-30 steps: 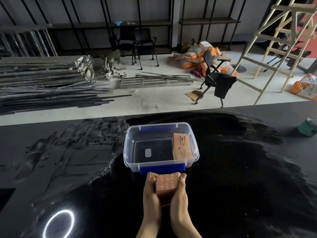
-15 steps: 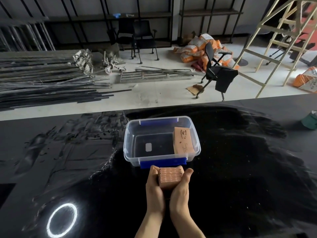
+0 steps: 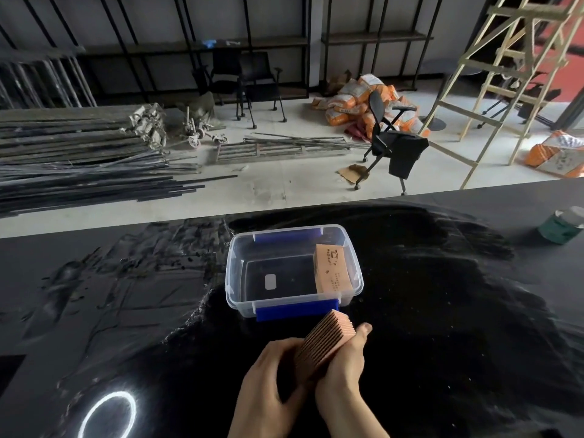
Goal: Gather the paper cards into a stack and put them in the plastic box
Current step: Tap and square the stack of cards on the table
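Plastic box point(image 3: 294, 273) holding one card stack point(image 3: 332, 272) at right, both hands point(image 3: 303, 374) clasping another stack point(image 3: 325, 341) just before it

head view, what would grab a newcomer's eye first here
Probably the stack of orange-brown paper cards near the bottom centre, tilted and fanned, pressed between the left hand and right hand just in front of the clear plastic box with blue latches. Inside the box, another card bundle leans against its right wall. A bright ring-shaped light reflection glows on the glossy black table at lower left.
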